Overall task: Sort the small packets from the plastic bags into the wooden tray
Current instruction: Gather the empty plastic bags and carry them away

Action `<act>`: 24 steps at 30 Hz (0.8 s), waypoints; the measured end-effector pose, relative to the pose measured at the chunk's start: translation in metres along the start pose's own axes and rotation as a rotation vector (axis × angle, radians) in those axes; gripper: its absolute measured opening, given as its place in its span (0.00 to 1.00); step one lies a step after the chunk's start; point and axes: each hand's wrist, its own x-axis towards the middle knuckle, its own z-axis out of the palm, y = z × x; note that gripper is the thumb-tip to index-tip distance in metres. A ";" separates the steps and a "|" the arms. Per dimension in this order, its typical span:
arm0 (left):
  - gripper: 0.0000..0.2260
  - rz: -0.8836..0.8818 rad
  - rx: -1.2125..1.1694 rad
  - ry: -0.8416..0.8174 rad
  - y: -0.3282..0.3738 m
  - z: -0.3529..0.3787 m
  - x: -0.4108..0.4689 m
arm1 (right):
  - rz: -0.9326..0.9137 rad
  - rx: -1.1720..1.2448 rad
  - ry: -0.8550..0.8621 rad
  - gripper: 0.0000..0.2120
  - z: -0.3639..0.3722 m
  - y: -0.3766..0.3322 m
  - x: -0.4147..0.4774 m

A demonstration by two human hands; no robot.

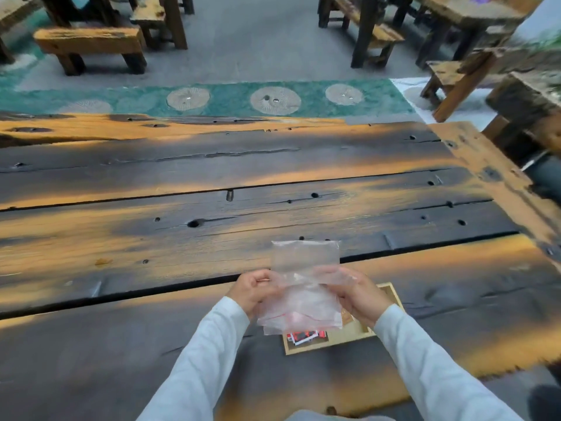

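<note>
Clear plastic bags [303, 284] are held up in front of me over the table, bunched together and folded at mid-height. My left hand [253, 291] grips their left side and my right hand [359, 294] grips their right side, fingers curled round the plastic. A red zip line shows near the bags' lower edge. Beneath them lies the pale wooden tray [334, 340], mostly hidden by the bags and my right hand. Red, white and black small packets [305, 336] lie in its near left compartment; something orange shows in another compartment.
The tray rests on a wide dark wooden plank table [212, 208] with orange patches, gaps and holes. Wooden benches [91, 44] and more tables stand on the floor beyond its far edge. Another bench [455, 77] stands at the right.
</note>
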 end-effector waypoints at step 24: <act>0.19 0.074 0.072 -0.018 -0.044 0.095 -0.075 | 0.183 0.113 -0.028 0.29 -0.042 0.033 -0.132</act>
